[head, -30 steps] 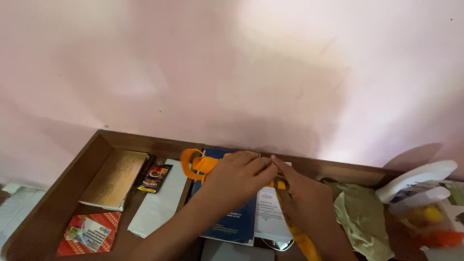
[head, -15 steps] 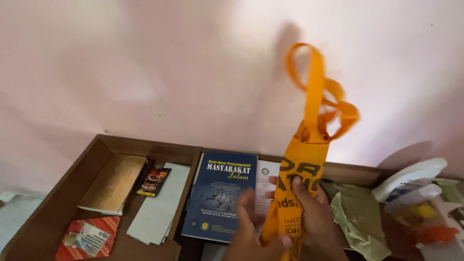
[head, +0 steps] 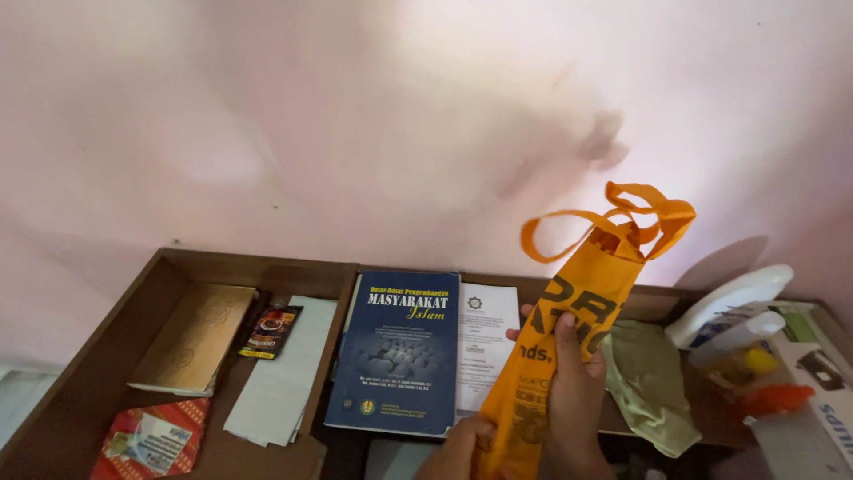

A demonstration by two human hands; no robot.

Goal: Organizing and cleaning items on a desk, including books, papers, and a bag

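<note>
The right hand (head: 573, 391) is gripping one folded orange bag (head: 569, 329) around its middle, thumb and fingers closed on the cloth, and is holding it up at a slant above the desk with its loop handles toward the pink wall. The left hand (head: 458, 449) is pinching the bag's lower end at the bottom edge of the view, only its fingers showing.

The bag is hanging over the right part of a brown wooden tray (head: 133, 302) split into compartments. In the left compartment there are lying one tan flat booklet (head: 191, 338), one small dark sachet (head: 269, 331) with a red and yellow label, one pale grey folded sheet (head: 284, 373) and one red patterned packet (head: 147, 440) at the near corner. In the middle compartment one dark blue book (head: 400, 351) with pale lettering is lying flat, with one white printed sheet (head: 484, 342) just beside it, partly under the bag. To the right one pale green cloth (head: 653, 382) is lying crumpled, and beyond it one white spray bottle (head: 733, 311) is lying on its side near small yellow and orange items, too blurred to tell.
</note>
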